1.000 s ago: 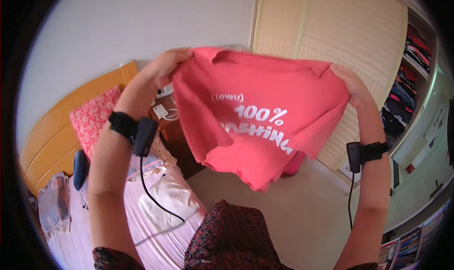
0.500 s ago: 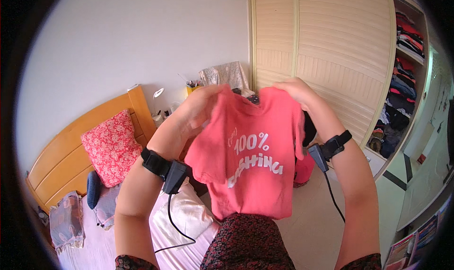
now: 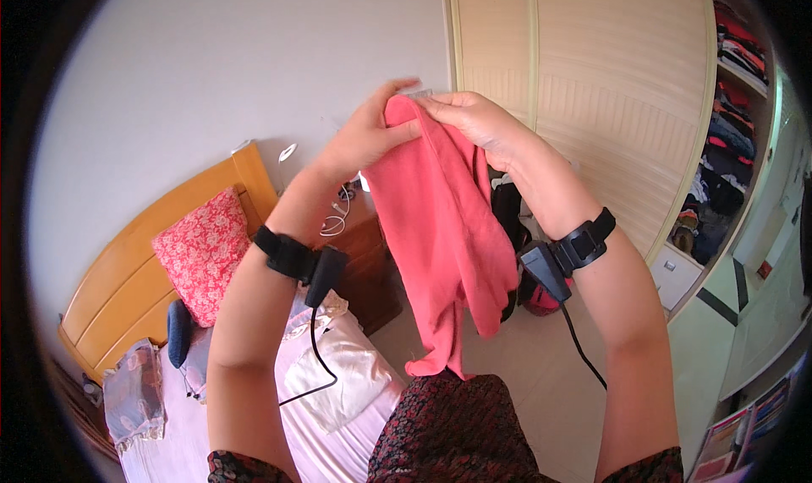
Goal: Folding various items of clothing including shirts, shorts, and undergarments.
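A coral-pink T-shirt [image 3: 431,221] hangs in front of me, folded lengthwise, its lower edge near my dark floral clothing. My left hand [image 3: 372,136] holds its top, with the thumb across the near side and the fingers partly behind the cloth. Beside it, my right hand [image 3: 478,128] pinches the top of the shirt, its fingertips close to the left hand's. The fold hides the white lettering on the shirt's front. Each forearm wears a black strap with a device and a cable.
The bed [image 3: 359,428] lies on the left, with a red floral pillow [image 3: 203,250] against its wooden headboard [image 3: 118,310]. A brown nightstand [image 3: 364,263] stands behind the shirt. Sliding wardrobe doors [image 3: 622,85] and shelves of folded clothes [image 3: 727,136] are at the right.
Both hands have risen and come together. The T-shirt, spread wide with its lettering showing before, is now folded lengthwise and hangs narrower.
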Demonstrator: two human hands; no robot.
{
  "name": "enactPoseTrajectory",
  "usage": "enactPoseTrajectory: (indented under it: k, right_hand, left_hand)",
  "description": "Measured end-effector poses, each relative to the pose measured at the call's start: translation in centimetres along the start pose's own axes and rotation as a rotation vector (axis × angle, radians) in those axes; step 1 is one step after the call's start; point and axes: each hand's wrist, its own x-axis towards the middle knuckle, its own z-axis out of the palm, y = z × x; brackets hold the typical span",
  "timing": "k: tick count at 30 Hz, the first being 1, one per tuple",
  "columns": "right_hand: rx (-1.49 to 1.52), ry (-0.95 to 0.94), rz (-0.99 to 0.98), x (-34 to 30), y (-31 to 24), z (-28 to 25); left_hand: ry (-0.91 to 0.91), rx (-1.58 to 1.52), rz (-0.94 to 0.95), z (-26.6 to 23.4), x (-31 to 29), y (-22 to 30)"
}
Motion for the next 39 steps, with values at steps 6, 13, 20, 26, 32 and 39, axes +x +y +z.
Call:
enactPoseTrajectory:
  k: [6,13,20,26,32,39]
  right_hand:
    - [-0.540,0.093,-0.249,-1.4,5.1,-2.1]
    - [-0.909,0.215,0.076,-4.7,13.9,-3.5]
    - [-0.618,0.724,-0.504,-4.5,16.5,-4.3]
    - [-1.120,0.612,-0.507,-5.1,17.6,-2.1]
    - [-1.323,0.817,-0.394,-5.0,19.0,-3.1]
    - [-1.009,0.506,-0.330,-8.3,18.1,0.8]
  left_hand:
    - [-0.253,0.055,-0.295,-0.9,-0.8,-0.3]
    - [-0.096,0.467,-0.238,-2.7,0.9,2.3]
    - [-0.037,0.672,-0.191,-4.8,1.7,3.1]
    - [-0.006,0.659,-0.157,-5.6,1.8,3.1]
    - [-0.025,0.709,-0.145,-5.2,1.5,2.6]
    - [0.000,0.740,-0.157,-6.3,1.2,1.7]
